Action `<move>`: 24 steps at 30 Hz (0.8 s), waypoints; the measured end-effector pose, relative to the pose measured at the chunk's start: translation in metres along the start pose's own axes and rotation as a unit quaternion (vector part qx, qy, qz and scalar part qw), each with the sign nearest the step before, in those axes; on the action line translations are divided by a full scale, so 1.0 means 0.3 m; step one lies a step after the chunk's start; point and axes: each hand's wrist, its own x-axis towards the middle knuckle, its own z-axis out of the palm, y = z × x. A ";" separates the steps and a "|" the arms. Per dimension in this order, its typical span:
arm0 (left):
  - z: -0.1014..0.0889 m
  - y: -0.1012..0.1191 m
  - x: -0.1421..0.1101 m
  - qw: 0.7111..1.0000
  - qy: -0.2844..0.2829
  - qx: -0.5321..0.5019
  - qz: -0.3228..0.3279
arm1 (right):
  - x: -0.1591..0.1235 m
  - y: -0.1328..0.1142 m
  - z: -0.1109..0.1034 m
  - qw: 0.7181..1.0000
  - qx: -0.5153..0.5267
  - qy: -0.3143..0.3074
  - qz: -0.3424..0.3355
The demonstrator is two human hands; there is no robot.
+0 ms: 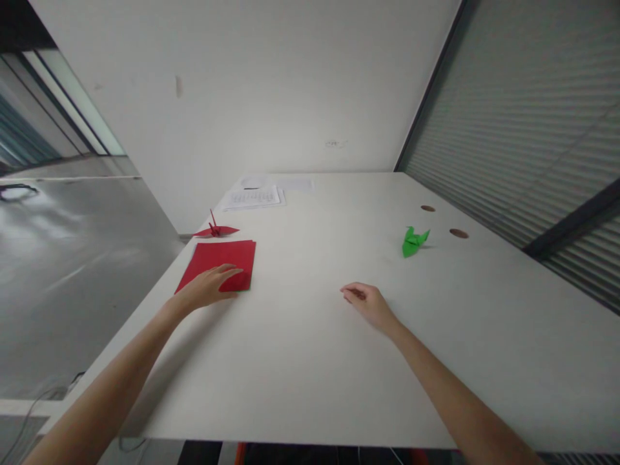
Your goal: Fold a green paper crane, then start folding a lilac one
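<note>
My left hand reaches over a stack of red square paper at the table's left side. Its fingers are apart and nothing is in them; whether they touch the paper I cannot tell. Just behind the stack sits a red origami crane with its wings spread. Over the middle of the white table, my right hand is curled with thumb and fingertips together, and nothing shows between them. Farther back on the right lies a green origami crane, apart from both hands.
Printed sheets lie at the far left of the white table, near the wall. Two round holes pierce the tabletop at the right, beside a blind-covered window. A cable hangs at the lower left.
</note>
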 end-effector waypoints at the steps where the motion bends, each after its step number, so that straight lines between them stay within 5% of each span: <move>1: 0.004 -0.005 -0.005 1.000 0.000 -0.004 0.001 | 0.002 -0.005 0.008 1.000 -0.017 -0.003 -0.014; 6: 0.018 -0.030 -0.011 1.000 0.008 -0.005 0.015 | 0.022 -0.061 0.092 0.987 -0.106 -0.086 -0.085; 13: 0.024 -0.018 -0.011 0.999 0.037 0.016 0.033 | 0.121 -0.191 0.311 0.956 -0.145 -0.167 -0.191; 19: 0.021 -0.001 -0.017 0.998 0.041 0.043 0.018 | 0.241 -0.274 0.503 0.930 -0.201 -0.167 -0.258; 24: 0.026 -0.015 -0.023 0.997 0.044 0.050 0.027 | 0.276 -0.297 0.580 0.914 -0.276 -0.171 -0.244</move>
